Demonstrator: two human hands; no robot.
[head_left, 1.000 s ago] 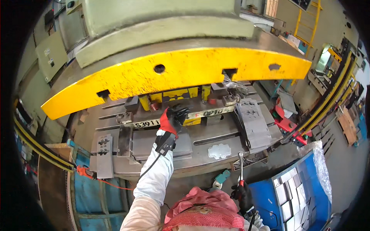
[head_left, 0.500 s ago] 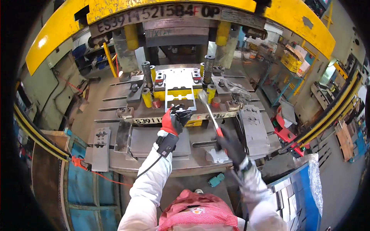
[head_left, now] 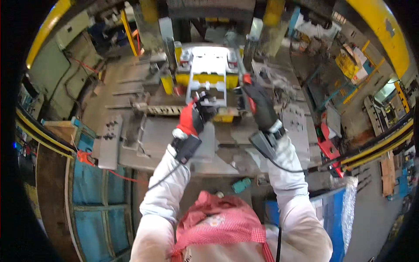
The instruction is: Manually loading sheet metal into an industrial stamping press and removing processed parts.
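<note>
A flat white sheet-metal part lies on the yellow die in the middle of the press bed. Its long axis runs away from the person, from the near edge of the die toward the back of the press, and 2 narrow legs at its near end point at the person.

The left hand, in a red and black glove, sits at the near end of the part with its fingers curled on or just over the left leg; whether they are clamped on the metal or only resting there cannot be told, because the glove covers the contact. The right hand, in a dark glove, is closed around the red handle of a slim tool, at the right near corner of the die. The tool's shaft points up and away, toward the back of the press, but its tip is lost against the dark machinery and blur.

A black wrist device with a cable is strapped to the left forearm, and a 2nd one to the right. Grey plates lie on the bed to the left. A small teal object lies at the bed's front edge, too blurred to identify. The top of the press is cut off by the frame, and the person's pink checked apron hides the floor below.
</note>
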